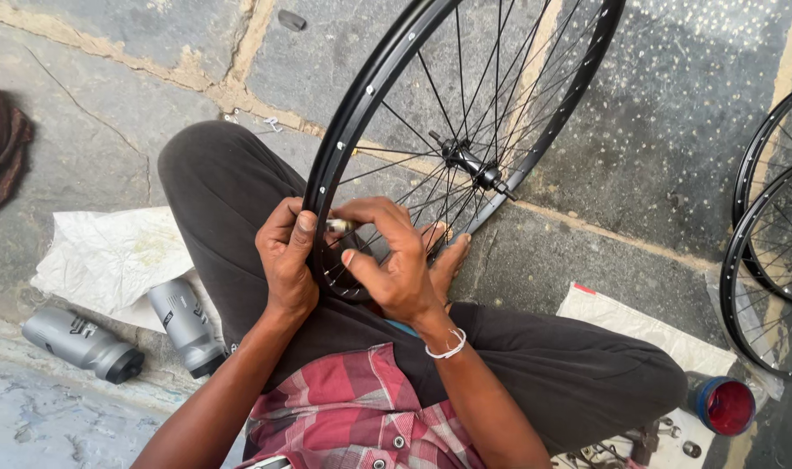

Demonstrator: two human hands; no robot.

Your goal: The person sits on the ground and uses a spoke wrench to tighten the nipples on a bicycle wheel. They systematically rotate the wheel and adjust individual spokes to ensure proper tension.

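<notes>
Red checked shirt (pixel 344 417) and dark trousers (pixel 231 200) fill the bottom of the view, where the person sits on the stone floor (pixel 656 130) with a black bicycle wheel (pixel 344 139) standing between the knees. Left hand (pixel 285 256) is clasped around the rim, while the right hand (pixel 392 256) pinches a small metal nipple (pixel 338 226) against it. 2 grey bottles (pixel 183 326) with dark labels lie at left beside white paper (pixel 109 256); a blue tub (pixel 724 405) with a red lid sits at right.

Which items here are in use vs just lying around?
In use: black wheel rim, left hand, right hand, small metal piece pinched at the rim.

Lying about: two grey bottles, white sack, red-lidded tin, spare wheels, brown cloth.
</notes>
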